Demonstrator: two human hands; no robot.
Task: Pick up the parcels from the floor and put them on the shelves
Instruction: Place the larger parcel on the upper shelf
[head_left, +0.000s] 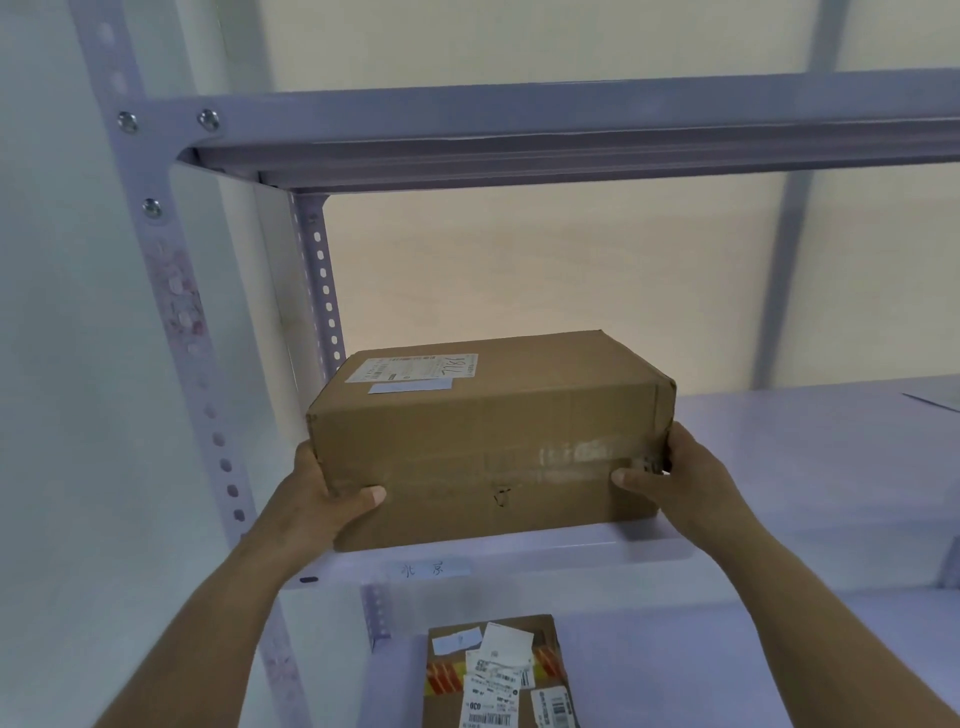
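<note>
A brown cardboard parcel (493, 436) with a white shipping label on its top rests at the left end of a pale shelf (779, 467), its front edge at the shelf's lip. My left hand (322, 499) grips its lower left corner, thumb across the front face. At the lower right corner my right hand (680, 483) holds it, thumb also on the front face. Both forearms reach up from below.
A second cardboard parcel (498, 675) covered in labels and red-yellow tape lies on the shelf below. Another shelf board (571, 140) runs overhead. A perforated metal upright (171, 291) stands at the left, against a white wall. A flat paper edge (935, 400) shows far right.
</note>
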